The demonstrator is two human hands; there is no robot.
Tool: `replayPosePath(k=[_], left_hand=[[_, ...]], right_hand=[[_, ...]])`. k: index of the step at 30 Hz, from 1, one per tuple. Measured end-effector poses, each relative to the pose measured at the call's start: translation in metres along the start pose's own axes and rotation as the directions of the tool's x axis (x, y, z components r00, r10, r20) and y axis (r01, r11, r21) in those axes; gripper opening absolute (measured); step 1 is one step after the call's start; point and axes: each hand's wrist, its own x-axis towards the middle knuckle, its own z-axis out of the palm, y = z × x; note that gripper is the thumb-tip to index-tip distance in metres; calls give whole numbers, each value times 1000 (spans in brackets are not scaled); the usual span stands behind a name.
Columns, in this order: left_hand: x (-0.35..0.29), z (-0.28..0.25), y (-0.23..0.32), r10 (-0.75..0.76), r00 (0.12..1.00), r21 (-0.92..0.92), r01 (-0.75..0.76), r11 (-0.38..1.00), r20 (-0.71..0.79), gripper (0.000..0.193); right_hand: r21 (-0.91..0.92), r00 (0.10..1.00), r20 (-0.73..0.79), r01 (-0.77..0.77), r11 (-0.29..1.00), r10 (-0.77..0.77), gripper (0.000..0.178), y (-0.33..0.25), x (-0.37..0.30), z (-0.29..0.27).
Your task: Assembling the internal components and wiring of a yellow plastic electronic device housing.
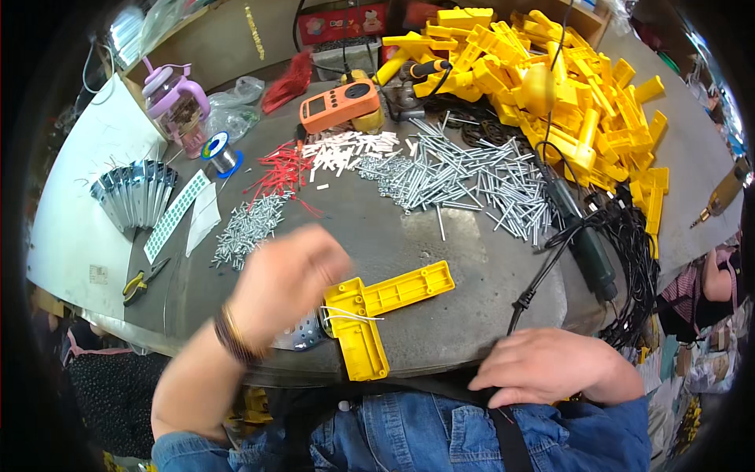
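Observation:
A yellow plastic housing half (366,346), shaped like a pistol grip with a long arm, lies open side up at the table's front edge. Thin white wires (351,315) cross its middle. Just left of it is a perforated metal plate (303,332), partly under my left forearm. My left hand (291,271) hovers above and left of the housing; motion smears its fingers. My right hand (546,366) is at the front edge on the right, apart from the housing, fingers bent together over the thumb. A small dark reddish end shows below it; what it holds is hidden.
Behind lie piles of screws (248,226), red wires (281,169), white sleeves (338,151) and metal rods (464,169). Yellow housings (566,94) heap at back right. A green soldering tool (582,244) and black cables (629,267) lie right, pliers (145,281) and solder spool (224,155) left.

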Motion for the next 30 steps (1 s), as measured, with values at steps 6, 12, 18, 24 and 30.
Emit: replayPosePath(k=[6,12,18,24,30], left_hand=[[72,-16,-89,-21,1000,396,23,918,-10,21],[105,4,-100,-146,989,560,119,820,4,23],[136,14,-75,-261,965,535,236,811,-30,24],[137,16,-90,-311,949,582,281,763,-50,24],[151,15,-99,132,990,556,-142,819,60,10]], right_hand=[[48,997,79,-20,999,16,21,4,3,-7],[416,983,73,-182,891,167,18,10,4,-27],[443,993,-79,-46,895,90,20,28,41,21],[882,967,-67,-58,469,246,20,44,34,29],[898,967,-73,-43,437,245,21,44,33,29]])
